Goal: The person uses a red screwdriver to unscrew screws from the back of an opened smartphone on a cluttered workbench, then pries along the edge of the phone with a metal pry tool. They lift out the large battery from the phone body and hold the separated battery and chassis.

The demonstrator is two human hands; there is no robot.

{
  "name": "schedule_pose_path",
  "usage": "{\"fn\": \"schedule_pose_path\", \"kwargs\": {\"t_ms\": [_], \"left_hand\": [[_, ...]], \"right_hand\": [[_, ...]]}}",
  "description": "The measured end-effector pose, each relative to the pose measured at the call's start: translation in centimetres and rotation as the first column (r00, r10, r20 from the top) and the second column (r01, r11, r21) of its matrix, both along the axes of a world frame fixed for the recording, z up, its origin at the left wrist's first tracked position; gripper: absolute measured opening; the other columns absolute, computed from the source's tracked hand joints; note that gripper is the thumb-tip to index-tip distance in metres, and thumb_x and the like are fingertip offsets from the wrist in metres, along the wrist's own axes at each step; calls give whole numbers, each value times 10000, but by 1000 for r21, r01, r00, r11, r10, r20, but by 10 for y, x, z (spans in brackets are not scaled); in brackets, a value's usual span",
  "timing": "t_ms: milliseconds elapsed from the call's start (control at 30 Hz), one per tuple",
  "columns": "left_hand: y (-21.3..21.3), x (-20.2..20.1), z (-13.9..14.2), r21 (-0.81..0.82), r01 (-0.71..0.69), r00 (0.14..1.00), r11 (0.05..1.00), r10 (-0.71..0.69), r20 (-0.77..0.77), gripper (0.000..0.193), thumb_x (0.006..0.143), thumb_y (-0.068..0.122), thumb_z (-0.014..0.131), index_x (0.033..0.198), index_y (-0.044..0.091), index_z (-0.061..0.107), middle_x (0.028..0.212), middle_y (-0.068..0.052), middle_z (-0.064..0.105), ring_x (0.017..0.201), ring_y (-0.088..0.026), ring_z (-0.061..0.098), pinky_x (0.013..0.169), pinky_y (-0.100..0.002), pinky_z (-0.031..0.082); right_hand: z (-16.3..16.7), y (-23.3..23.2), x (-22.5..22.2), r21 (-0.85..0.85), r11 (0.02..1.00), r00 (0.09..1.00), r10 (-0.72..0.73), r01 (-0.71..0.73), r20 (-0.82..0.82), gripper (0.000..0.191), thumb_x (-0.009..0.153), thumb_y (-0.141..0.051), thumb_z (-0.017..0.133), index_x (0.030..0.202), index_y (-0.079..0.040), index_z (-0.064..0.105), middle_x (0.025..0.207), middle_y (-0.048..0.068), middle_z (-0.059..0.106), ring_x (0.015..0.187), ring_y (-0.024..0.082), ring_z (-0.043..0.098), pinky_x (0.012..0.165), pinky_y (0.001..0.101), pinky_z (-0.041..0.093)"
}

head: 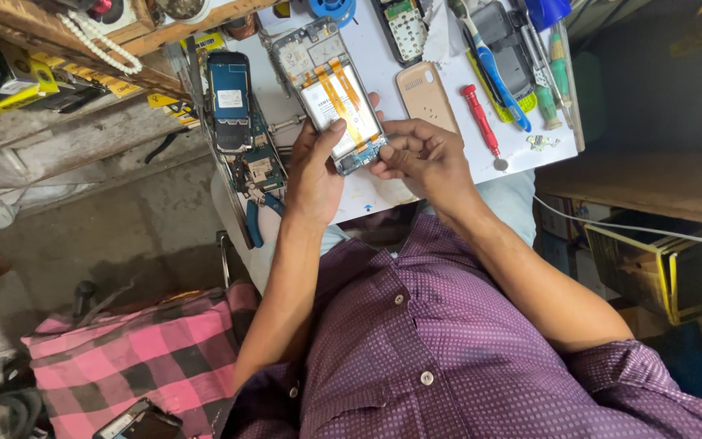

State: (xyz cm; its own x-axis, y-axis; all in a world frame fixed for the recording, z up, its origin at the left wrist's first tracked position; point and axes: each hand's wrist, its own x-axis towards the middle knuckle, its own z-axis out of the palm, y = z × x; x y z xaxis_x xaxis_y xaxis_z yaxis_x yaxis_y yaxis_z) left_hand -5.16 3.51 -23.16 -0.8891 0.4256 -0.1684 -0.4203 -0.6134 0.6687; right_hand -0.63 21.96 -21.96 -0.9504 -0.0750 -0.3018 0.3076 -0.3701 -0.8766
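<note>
- I see the opened smartphone with its back cover off, showing a pale battery and two orange flex ribbons (336, 97), held just above centre of the frame, over the white worktop (522, 150).
- My left hand (312, 175) wraps the phone's lower left edge, thumb laid across the battery face; it is closed around the phone.
- My right hand (426, 158) has its fingertips pinched narrow at the phone's lower right corner, touching the bottom board; whether anything small sits between them I cannot tell.
- Judging progress: the rear shell is already off and the insides are exposed, so opening up looks done. The battery and both ribbons remain seated, so work on the inner parts seems only partly through, and closing up is left.
- The phone's long axis runs diagonally, from upper left to lower right of the frame. Its top end points to the upper left, away from me; its bottom end sits between my hands. The open back faces up towards the camera.
- Nearby: a red-handled screwdriver (482, 122) lies right of the hands, a beige phone back cover (426, 93) just beside the phone, and a blue older handset (229, 97) to the left.
</note>
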Motion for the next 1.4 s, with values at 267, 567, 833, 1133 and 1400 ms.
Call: {"fn": "schedule_pose_path", "kwargs": {"t_ms": [267,567,833,1133,1400], "left_hand": [[11,2,10,32,17,999,999,-15,-53,702,1125,538,284,1614,35,316,1530,-241,532,1358,-350,579,1171,-493,466],[11,4,3,27,-24,999,999,25,-45,688,1140,529,313,1613,29,332,1532,-225,529,1373,-320,557,1193,-472,447],[11,5,1,-54,-13,996,998,9,-88,693,1122,516,392,1620,43,298,1528,-212,534,1377,-319,560,1180,-460,456],[11,6,2,-100,7,995,995,-17,-101,708,1110,512,429,1622,46,284,1531,-205,530,1389,-303,563,1154,-439,492],[13,5,5,-163,-1,991,987,-21,-131,699,1112,505,439,1636,72,275,1513,-209,551,1359,-303,585,1143,-421,500]], "right_hand": [[-1,-1,1,-37,999,1000,13,-12,27,349,1005,-4,629,1336,92,577,1021,113,729,897,160,722,830,290,621],[13,-7,5,433,897,989,-28,89,-145,297,1021,-56,658,1302,37,637,981,89,740,858,137,727,763,273,602],[19,-1,3,813,506,840,275,287,-467,187,975,-68,747,1154,-18,727,874,137,700,757,295,705,666,376,548],[8,9,-1,839,404,735,429,364,-525,244,941,-76,784,1166,-33,703,903,92,698,730,277,693,630,386,557],[10,18,-5,877,253,643,602,408,-472,300,918,-119,794,1179,-23,682,976,76,708,730,240,694,622,348,576]]}}
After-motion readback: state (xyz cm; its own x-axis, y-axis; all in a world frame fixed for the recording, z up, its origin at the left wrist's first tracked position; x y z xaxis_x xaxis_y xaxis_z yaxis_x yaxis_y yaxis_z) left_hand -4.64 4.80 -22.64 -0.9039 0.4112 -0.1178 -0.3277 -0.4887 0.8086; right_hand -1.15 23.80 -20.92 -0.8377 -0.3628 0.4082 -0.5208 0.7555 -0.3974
